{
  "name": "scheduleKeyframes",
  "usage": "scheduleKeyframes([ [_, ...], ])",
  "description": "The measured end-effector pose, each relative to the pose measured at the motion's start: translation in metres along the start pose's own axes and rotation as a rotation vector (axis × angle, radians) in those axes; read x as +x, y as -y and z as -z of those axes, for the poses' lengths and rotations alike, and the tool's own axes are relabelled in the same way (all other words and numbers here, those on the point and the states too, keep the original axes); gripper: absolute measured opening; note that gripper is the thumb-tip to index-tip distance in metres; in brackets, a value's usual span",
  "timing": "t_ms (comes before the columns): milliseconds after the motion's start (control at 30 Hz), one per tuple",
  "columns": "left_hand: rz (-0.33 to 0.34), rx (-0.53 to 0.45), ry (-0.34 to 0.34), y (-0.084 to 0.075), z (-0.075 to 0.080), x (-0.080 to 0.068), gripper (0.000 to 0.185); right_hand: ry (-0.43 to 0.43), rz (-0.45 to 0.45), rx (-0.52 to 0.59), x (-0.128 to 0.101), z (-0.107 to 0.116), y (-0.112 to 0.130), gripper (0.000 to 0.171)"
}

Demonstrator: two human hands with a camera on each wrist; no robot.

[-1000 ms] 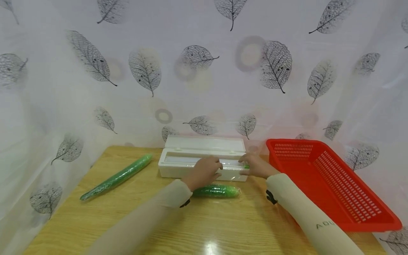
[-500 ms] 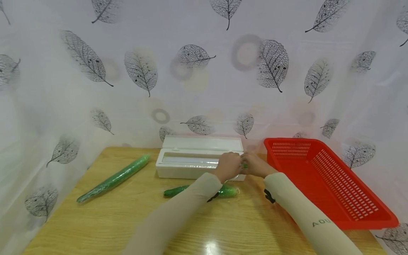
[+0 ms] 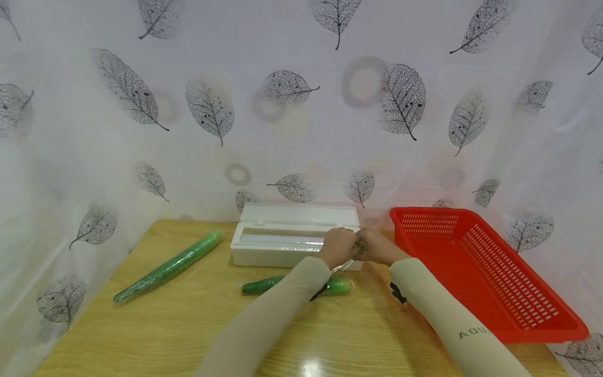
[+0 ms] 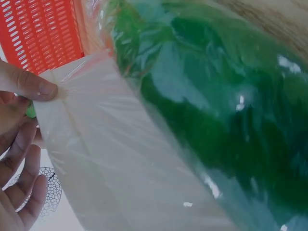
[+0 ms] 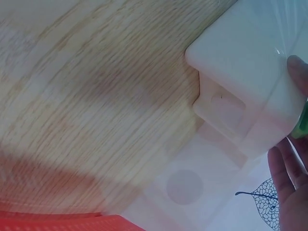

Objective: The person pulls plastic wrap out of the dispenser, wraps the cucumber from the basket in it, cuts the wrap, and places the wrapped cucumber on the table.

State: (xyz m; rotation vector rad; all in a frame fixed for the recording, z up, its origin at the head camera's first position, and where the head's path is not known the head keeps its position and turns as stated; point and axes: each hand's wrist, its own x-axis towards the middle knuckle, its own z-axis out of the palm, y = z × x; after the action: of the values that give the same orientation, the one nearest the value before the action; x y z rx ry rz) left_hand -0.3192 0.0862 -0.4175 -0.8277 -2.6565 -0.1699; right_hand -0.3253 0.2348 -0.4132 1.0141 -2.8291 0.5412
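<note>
Head view gives me the light wooden tabletop [image 3: 155,324] in front of a leaf-printed white curtain [image 3: 141,104]. On its right side sits the red perforated plastic basket [image 3: 480,272], with nothing visible in it. At the back centre stands the white rectangular cling-film dispenser box [image 3: 282,246], lid up. A long green cucumber wrapped in clear film [image 3: 167,266] lies diagonally on the left; that one looks finished to me. A shorter green cucumber in clear film [image 3: 264,284] lies just in front of the box, partly behind my left forearm.

Both hands are together at the box's right end. My left hand [image 3: 338,247] pinches a stretch of clear cling film [image 4: 96,159] between thumb and fingers, and the left wrist view shows the film drawn taut over the short cucumber. My right hand [image 3: 377,247] touches the small green slider [image 3: 361,246] on the box edge, though I cannot tell whether it actually grips it.

I judge the sheet is pulled out and being cut free. Left to do, as I read it: finish wrapping the short cucumber and move both cucumbers to the basket.
</note>
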Motion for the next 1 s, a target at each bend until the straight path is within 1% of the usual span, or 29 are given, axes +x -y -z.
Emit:
scheduleKeyframes([
  [167, -0.021, -0.017, -0.007, 0.001, -0.002, 0.001, 0.023, 0.003, -0.011, -0.010, -0.002, 0.000, 0.000, 0.023],
  [300, -0.044, 0.000, 0.036, 0.007, 0.001, 0.000, 0.020, 0.019, 0.015, -0.077, 0.001, 0.000, 0.001, 0.026],
  [400, -0.067, 0.021, 0.061, 0.010, 0.003, -0.001, 0.018, 0.034, 0.022, -0.097, 0.002, 0.001, 0.004, 0.028],
  [533, -0.101, 0.044, 0.052, 0.013, 0.003, -0.001, 0.018, 0.042, 0.010, -0.075, 0.002, 0.002, 0.005, 0.030],
  [633, -0.121, 0.074, 0.039, 0.014, 0.003, -0.002, 0.020, 0.044, 0.027, -0.077, 0.002, 0.002, 0.004, 0.030],
  [767, -0.130, 0.100, 0.037, 0.015, 0.005, -0.004, 0.022, 0.047, 0.059, -0.078, 0.002, 0.003, 0.002, 0.030],
  [1000, -0.150, 0.117, 0.028, 0.015, 0.010, -0.005, 0.022, 0.051, 0.049, -0.065, 0.002, 0.002, 0.002, 0.031],
])
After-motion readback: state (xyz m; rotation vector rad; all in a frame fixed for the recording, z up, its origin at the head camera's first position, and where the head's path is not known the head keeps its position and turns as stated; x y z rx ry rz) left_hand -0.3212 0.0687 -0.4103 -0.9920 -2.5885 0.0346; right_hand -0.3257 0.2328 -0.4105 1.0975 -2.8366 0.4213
